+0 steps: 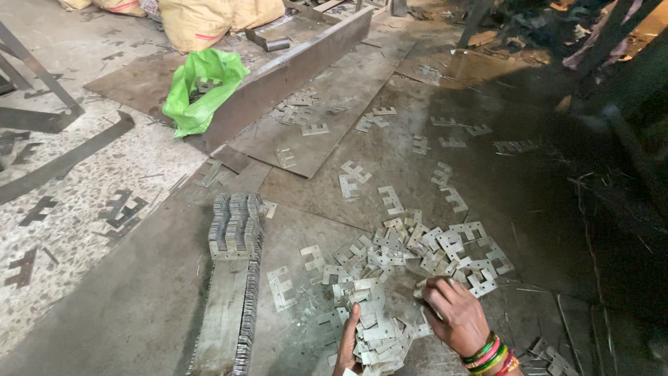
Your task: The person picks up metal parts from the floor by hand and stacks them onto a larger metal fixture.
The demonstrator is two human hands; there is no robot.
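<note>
A heap of thin, E-shaped metal stampings (410, 251) lies on a steel floor sheet (139, 306) in front of me. My left hand (346, 342) presses its thumb against a bunch of these stampings (376, 327) gathered at the bottom centre. My right hand (456, 313), with coloured bangles on the wrist, has its fingers curled on the right side of that same bunch. To the left, a long neat row of stacked stampings (236, 230) stands on edge.
A green plastic bag (198, 87) leans on a long steel bar (292, 66). More stampings (445, 174) lie scattered on other sheets. Tan sacks (209, 21) sit at the back. Dark scrap and debris (612, 160) fill the right side.
</note>
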